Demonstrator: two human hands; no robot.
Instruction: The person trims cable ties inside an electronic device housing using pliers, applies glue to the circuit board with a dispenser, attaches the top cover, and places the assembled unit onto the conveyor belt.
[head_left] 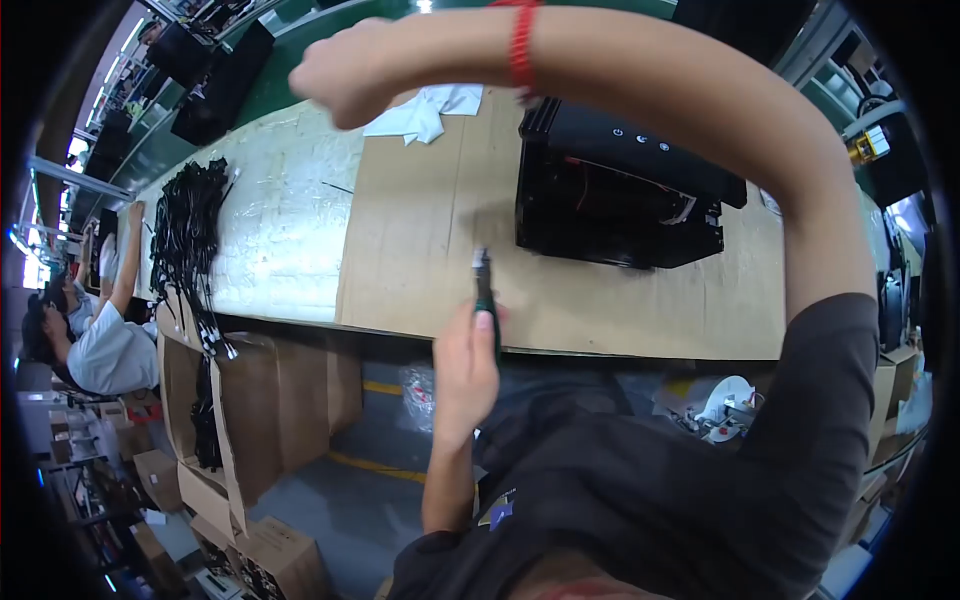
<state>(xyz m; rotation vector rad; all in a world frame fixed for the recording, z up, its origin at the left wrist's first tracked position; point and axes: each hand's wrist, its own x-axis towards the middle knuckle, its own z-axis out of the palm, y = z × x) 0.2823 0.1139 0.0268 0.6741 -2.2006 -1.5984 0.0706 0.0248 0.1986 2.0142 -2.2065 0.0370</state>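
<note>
Left hand (465, 375) grips a screwdriver (484, 290) at six o'clock of the cardboard-topped bench (420, 230); right hand (345, 80), loosely curled and empty, hovers at eleven o'clock.

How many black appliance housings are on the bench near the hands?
1: the black housing lies on the cardboard sheet, right of the left hand holding the screwdriver. Others may be hidden.
</note>
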